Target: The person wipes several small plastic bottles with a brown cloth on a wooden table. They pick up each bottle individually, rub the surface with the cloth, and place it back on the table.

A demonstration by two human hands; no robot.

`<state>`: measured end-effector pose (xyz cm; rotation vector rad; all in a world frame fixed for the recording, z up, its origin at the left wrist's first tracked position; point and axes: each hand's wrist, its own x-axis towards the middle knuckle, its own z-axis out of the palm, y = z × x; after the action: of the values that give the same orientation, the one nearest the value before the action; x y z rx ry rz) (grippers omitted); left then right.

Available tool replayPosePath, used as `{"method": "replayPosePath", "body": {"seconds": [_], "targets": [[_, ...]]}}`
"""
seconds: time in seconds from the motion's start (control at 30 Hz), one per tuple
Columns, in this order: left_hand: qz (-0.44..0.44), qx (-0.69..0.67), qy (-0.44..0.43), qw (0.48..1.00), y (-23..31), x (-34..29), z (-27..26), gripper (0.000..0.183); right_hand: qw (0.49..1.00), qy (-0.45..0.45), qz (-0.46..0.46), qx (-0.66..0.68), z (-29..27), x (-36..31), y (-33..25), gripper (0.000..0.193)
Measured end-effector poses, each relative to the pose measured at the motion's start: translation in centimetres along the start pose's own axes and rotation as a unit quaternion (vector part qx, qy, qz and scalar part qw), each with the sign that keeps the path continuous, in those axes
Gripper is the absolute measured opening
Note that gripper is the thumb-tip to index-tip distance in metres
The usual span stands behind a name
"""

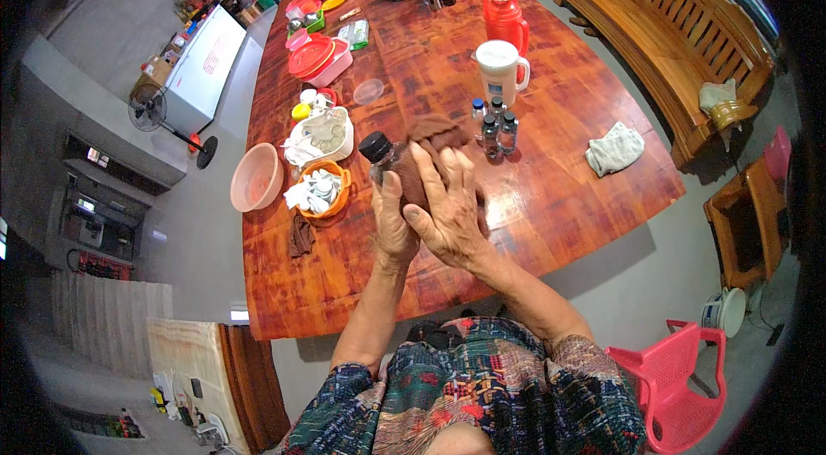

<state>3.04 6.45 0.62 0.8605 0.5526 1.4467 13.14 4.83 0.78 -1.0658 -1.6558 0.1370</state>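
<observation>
Head view: my left hand [393, 223] grips a black-capped glass bottle [379, 156] — right hand [447, 205] presses a soft brown cloth [430, 145] around it, fingers closed, over the glossy wooden table [551, 197].

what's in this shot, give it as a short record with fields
left hand: left hand grips a dark-capped bottle
right hand: right hand presses a brown cloth against the bottle
surface: reddish wooden table
near the hands: small bottles, white jug, red flask, grey rag
left side: pink bowl, orange basket of white pieces
beyond the table: wooden bench, pink chair
</observation>
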Motion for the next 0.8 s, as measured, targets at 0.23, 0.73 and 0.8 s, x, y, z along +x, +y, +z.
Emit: {"method": "replayPosePath", "body": {"seconds": [0.23,0.73,0.8], "targets": [[-0.036,-0.243,-0.09,0.965,-0.4,-0.1,-2.5,0.046,0.983,-0.036,-0.15,-0.098,0.6,-0.8,0.1,0.047],[-0.091,-0.048,0.023,0.994,-1.3,-2.1,0.9,0.061,0.997,0.056,-0.046,0.01,-0.1,-1.9,1.4,0.044],[-0.064,-0.054,0.023,0.996,-2.4,-2.4,1.0,0.052,0.992,0.076,0.01,0.098,-0.1,0.0,1.6,0.044]]}}
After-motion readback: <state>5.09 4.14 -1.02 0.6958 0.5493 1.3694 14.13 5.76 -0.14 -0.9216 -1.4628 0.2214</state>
